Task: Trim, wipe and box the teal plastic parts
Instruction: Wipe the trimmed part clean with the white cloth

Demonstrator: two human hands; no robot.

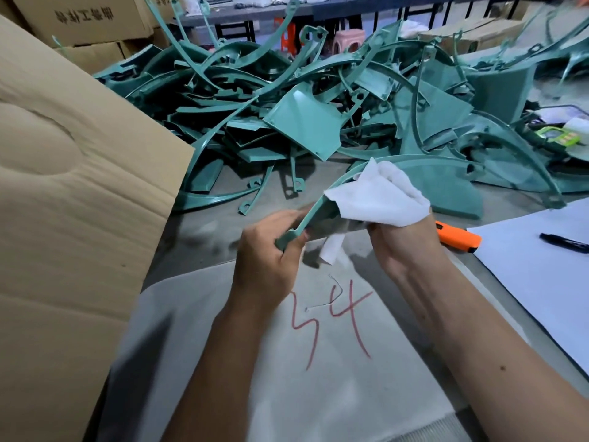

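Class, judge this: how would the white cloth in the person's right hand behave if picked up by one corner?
The white cloth is probably floppy: it folds over the right hand and a corner dangles. It looks light, being thin. Unlikely to slip, since it bunches easily.

Head view, single: worn camera, facing forward and down, close above both forearms; teal parts pile (287,100) at 12 o'clock, cardboard box (63,186) at 9 o'clock.
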